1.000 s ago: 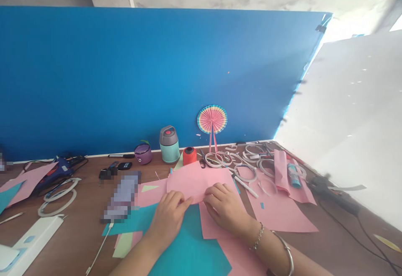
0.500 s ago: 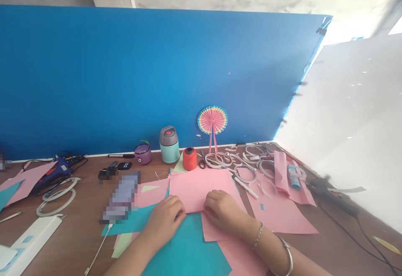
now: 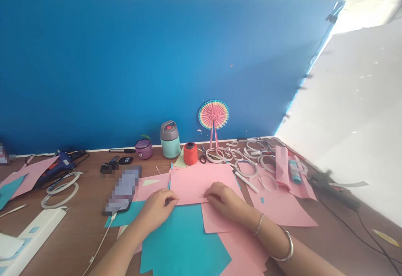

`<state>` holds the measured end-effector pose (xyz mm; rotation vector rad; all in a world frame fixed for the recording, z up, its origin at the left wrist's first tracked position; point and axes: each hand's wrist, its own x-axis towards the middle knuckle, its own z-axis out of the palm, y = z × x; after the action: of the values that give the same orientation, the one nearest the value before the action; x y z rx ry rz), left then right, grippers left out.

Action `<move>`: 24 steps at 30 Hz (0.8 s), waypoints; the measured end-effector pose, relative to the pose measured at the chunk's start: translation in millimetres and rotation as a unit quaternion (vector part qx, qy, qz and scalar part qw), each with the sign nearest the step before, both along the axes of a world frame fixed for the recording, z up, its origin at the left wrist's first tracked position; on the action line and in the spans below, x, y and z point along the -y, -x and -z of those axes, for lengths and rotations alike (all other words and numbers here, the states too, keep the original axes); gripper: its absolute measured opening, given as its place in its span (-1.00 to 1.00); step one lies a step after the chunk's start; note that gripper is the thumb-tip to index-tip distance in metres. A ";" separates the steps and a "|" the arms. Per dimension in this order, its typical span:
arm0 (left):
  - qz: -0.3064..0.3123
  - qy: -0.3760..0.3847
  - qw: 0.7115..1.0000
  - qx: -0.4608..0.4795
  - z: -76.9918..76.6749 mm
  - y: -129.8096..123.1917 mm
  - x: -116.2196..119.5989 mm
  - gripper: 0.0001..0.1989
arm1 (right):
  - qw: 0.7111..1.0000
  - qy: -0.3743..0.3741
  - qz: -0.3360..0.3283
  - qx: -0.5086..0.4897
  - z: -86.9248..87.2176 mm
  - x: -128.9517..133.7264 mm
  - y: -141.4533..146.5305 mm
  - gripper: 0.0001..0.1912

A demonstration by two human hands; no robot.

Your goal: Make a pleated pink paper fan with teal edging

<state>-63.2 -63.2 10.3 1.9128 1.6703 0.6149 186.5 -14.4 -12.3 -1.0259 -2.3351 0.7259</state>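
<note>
A pink paper sheet [image 3: 197, 184] lies across the stack, its long near edge facing me. At the sheet's near left corner, my left hand [image 3: 160, 209] is closed with thumb and fingertips together on the edge. My right hand [image 3: 224, 200] wears a bracelet and bangle at the wrist; its curled fingers grip the same edge further right. Whether that edge is folded I cannot tell. Beneath the hands is a teal paper sheet [image 3: 185, 242], with more pink paper [image 3: 241, 248] to its right.
A phone [image 3: 124, 188] on a cable lies left of the papers. Behind them stand a red thread spool [image 3: 190, 153], a teal food jar [image 3: 170, 141] and a round paper fan [image 3: 214, 114]. White tape rings [image 3: 246, 169] and a glue bottle [image 3: 294, 171] lie right; a power strip [image 3: 34, 242], left.
My left hand has shifted a little left along the pink sheet's edge, its fingers now pinched at the corner. My right hand stays on the edge. The view has tilted slightly downward.
</note>
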 end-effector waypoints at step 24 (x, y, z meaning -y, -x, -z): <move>-0.025 0.010 0.998 -0.054 7.1 -2.9 -2.7 -0.89 | 0.993 0.071 0.090 0.005 -0.3 -3.8 5.9 -0.90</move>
<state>-60.3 -60.5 3.2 1.9248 1.7883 0.5201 180.5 -10.7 -12.0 -1.2864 -2.1897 0.8268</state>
